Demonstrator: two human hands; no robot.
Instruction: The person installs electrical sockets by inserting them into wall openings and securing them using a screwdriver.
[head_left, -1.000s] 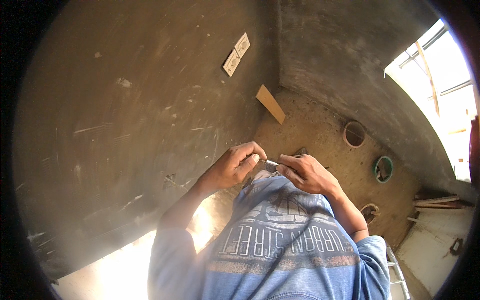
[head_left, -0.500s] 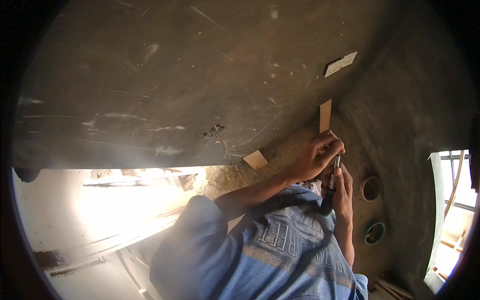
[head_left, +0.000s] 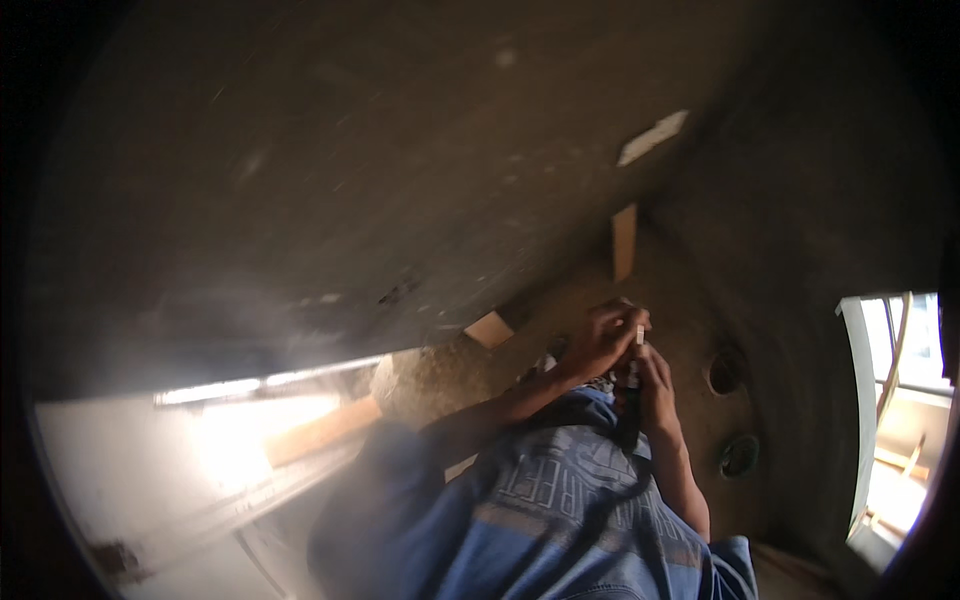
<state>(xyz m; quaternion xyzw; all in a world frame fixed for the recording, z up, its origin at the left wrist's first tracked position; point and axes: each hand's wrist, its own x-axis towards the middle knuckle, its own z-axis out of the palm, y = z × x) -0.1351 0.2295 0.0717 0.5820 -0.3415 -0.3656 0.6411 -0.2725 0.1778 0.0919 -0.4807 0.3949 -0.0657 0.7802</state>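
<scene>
Close in front of my chest, my two hands meet around a slim screwdriver [head_left: 634, 374] with a dark handle and a shiny shaft. My right hand [head_left: 656, 392] is wrapped about the handle and lower shaft. The fingers of my left hand [head_left: 607, 338] pinch together at the upper end, by the tip. Motion blur hides whether a small part also sits between those fingertips. Beyond the hands, a narrow light-brown wooden strip [head_left: 624, 242] stands against the wall's foot.
A large dark, scuffed wall [head_left: 400, 180] fills the upper part, bearing a white plate [head_left: 653, 138]. A square wooden piece [head_left: 489, 329] lies near the wall's base. To the right are a brownish ring [head_left: 726, 372], a green ring [head_left: 740, 456] and a bright window opening [head_left: 912, 345].
Both hands and the screwdriver appear lower and slightly to the left. The whole view has shifted and tilted, with the wall's lower edge now slanting more and blurred.
</scene>
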